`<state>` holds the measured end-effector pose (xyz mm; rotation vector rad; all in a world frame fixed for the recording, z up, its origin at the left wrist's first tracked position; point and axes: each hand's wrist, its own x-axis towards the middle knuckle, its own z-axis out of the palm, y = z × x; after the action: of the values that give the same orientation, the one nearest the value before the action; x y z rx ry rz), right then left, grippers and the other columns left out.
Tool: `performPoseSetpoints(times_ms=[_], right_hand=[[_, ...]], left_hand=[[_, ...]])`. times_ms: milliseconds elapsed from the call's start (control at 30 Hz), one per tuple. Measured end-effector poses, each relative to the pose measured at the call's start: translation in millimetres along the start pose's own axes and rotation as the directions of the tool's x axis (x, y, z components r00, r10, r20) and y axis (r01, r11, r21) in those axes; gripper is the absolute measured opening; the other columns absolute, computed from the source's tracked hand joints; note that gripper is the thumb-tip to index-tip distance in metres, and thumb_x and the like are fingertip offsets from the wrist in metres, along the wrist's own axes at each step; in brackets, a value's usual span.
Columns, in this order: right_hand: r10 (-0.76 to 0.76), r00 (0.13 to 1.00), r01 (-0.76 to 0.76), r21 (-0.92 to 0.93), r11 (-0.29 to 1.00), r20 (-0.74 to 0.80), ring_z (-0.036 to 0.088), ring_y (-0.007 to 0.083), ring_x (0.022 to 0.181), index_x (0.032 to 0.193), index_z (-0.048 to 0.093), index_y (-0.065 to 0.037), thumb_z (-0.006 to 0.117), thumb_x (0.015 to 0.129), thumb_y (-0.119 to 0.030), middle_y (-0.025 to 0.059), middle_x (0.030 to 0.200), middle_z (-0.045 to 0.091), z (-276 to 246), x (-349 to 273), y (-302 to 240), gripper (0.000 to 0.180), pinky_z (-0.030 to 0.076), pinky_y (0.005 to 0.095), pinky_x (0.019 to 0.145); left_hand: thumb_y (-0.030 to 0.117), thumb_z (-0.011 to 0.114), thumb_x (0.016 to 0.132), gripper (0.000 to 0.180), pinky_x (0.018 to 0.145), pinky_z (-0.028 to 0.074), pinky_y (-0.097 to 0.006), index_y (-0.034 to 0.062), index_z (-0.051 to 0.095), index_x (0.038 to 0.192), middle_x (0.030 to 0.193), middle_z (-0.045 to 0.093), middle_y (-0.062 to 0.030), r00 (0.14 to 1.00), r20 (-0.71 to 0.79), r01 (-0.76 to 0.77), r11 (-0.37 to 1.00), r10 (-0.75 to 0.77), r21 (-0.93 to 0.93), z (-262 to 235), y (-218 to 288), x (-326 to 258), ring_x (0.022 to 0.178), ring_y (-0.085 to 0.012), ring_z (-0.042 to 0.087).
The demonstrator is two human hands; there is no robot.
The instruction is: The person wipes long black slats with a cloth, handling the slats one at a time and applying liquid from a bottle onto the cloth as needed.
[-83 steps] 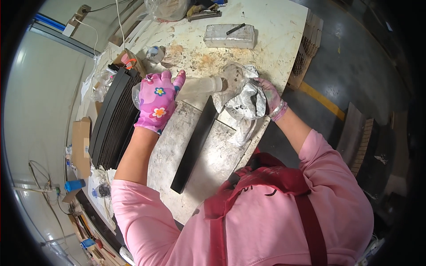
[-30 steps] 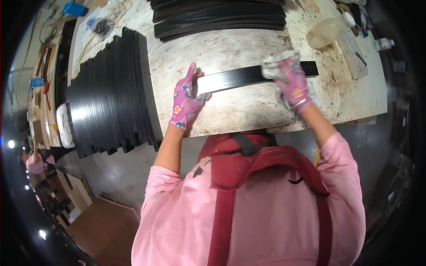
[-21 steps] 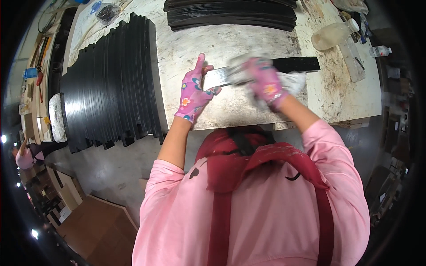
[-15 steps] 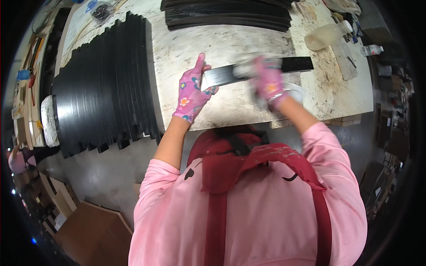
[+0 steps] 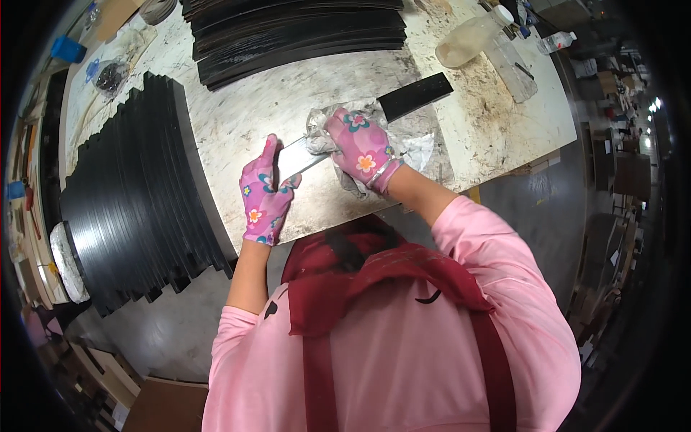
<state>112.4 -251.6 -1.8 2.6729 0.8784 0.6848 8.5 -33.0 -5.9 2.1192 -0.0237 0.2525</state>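
Note:
A glossy black strip [image 5: 415, 96] lies across the worktable, tilted up toward the right. Its left part shines white with reflected light. My left hand [image 5: 265, 191], in a pink flowered glove, clasps the strip's left end with thumb and fingers on either side. In a matching glove, my right hand [image 5: 362, 149] presses a crumpled whitish rag [image 5: 319, 128] onto the strip's middle. The fingers curl over this rag, and their tips are partly hidden. More crumpled pale material [image 5: 351, 185] shows below the right hand.
Many black strips stand in a row [image 5: 137, 194] at the left, and another stack [image 5: 302, 36] lies at the back. A cloudy plastic jug [image 5: 464, 43] and a small bottle [image 5: 557, 42] lie at the far right. The stained white worktable [image 5: 489, 137] ends just before my body.
My right hand has slid the rag leftward along the strip, toward my left hand. My left hand stays at the strip's left end. The whole view has shifted and turned.

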Motion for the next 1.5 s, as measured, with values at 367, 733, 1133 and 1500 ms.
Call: performPoseSetpoints(times_ms=[367, 733, 1133, 1500], right_hand=[[-0.04, 0.92, -0.089, 0.307, 0.947, 0.391, 0.067, 0.0313, 0.086, 0.123, 0.046, 0.001, 0.051, 0.087, -0.011, 0.0189, 0.09, 0.067, -28, 7, -19, 0.038, 0.054, 0.0456, 0.077], [-0.327, 0.922, 0.139, 0.611, 0.779, 0.207, 0.066, 0.0317, 0.085, 0.124, 0.043, -0.001, 0.058, 0.074, -0.006, 0.0163, 0.097, 0.065, -24, -6, 11, 0.053, 0.053, 0.0434, 0.078], [0.375, 0.844, -0.534, 0.657, 0.532, 0.383, 0.062, 0.0369, 0.098, 0.127, 0.047, 0.003, 0.067, 0.079, -0.016, 0.0241, 0.107, 0.063, 34, -58, 148, 0.055, 0.049, 0.04, 0.089], [0.157, 0.795, -0.395, 0.302, 0.868, 0.586, 0.067, 0.0315, 0.076, 0.121, 0.047, 0.002, 0.052, 0.087, -0.016, 0.0189, 0.084, 0.065, -15, -2, 70, 0.039, 0.052, 0.0439, 0.082]], left_hand=[[0.0, 0.074, 0.068, 0.086, 0.079, 0.047, -0.033, 0.0099, 0.037, 0.145, 0.111, 0.065, -0.0144, 0.999, -0.032, -0.046, 0.993, 0.043, -0.108, 2, -3, 4, 0.085, -0.0286, 0.06], [-0.009, 0.069, 0.072, 0.092, 0.063, 0.036, -0.017, 0.0156, 0.027, 0.15, 0.118, 0.06, -0.0087, 0.991, 0.09, 0.109, 0.988, -0.1, -0.11, -8, 6, 10, 0.064, -0.0058, 0.035], [0.024, 0.075, 0.072, 0.066, 0.096, 0.044, -0.042, 0.0141, 0.051, 0.133, 0.12, 0.06, -0.0106, 0.983, 0.181, -0.089, 0.872, 0.0, 0.482, -19, 20, 15, 0.115, -0.0326, 0.053], [0.051, 0.056, 0.084, 0.074, 0.114, 0.019, -0.046, 0.0022, 0.043, 0.138, 0.149, 0.035, -0.0133, 0.918, 0.377, -0.352, 0.692, 0.123, 0.63, 64, 46, 71, 0.141, -0.0306, 0.027]])
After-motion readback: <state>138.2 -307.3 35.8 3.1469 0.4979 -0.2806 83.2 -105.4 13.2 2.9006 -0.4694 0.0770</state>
